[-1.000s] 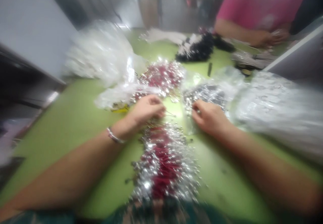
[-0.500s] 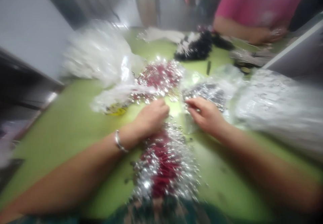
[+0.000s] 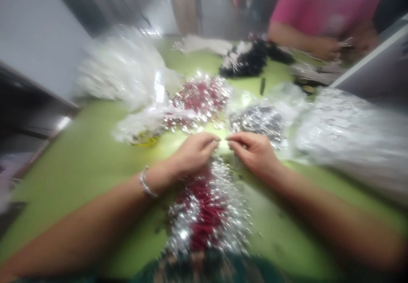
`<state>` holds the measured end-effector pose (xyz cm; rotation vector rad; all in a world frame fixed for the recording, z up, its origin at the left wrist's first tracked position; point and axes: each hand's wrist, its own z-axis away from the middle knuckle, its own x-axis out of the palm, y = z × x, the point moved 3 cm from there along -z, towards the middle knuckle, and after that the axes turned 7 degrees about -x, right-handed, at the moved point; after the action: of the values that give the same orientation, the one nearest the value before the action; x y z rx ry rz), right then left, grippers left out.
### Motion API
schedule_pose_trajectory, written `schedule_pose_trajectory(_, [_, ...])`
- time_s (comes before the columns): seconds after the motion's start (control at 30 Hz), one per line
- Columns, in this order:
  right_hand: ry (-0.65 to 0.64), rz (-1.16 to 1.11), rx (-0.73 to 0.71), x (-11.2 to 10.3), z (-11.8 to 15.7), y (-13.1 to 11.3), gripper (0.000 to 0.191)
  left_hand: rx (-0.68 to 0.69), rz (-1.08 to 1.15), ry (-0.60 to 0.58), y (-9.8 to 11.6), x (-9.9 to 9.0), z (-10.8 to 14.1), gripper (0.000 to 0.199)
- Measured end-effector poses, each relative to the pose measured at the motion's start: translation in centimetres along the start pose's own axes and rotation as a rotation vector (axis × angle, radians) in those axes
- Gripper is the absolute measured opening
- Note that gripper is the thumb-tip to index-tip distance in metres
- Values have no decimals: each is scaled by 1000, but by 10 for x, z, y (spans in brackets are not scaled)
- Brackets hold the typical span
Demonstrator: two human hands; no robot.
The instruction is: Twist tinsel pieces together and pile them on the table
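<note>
Green tabletop (image 3: 83,147); red bundle (image 3: 207,215) nearer than left grip (image 3: 196,152), right grip (image 3: 259,152); pinched, contents unclear.

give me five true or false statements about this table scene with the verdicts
1. A bracelet circles the left wrist. True.
2. The two hands are pressed together. False: a narrow gap separates the left hand from the right hand.
3. The pile nearest the camera is red and silver. True.
4. The co-worker's shirt is green. False: the shirt is pink.
5. The black bundle lies beyond both hands. True.
</note>
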<state>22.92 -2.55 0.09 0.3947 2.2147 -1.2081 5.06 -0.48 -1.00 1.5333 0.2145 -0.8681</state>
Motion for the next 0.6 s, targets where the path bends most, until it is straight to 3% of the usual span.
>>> schedule_pose_trajectory(0.3, [-10,72,-171,5,2,-8,11,65,-166,-86,9,4,6,37])
schedule_pose_trajectory(0.47, [14,64,-231,6,3,-6,12,77,-341,-118,10,3,8,38])
schedule_pose_trajectory(0.6, [-61,184,-326,5,3,-5,17,96,-544,-129,15,2,10,33])
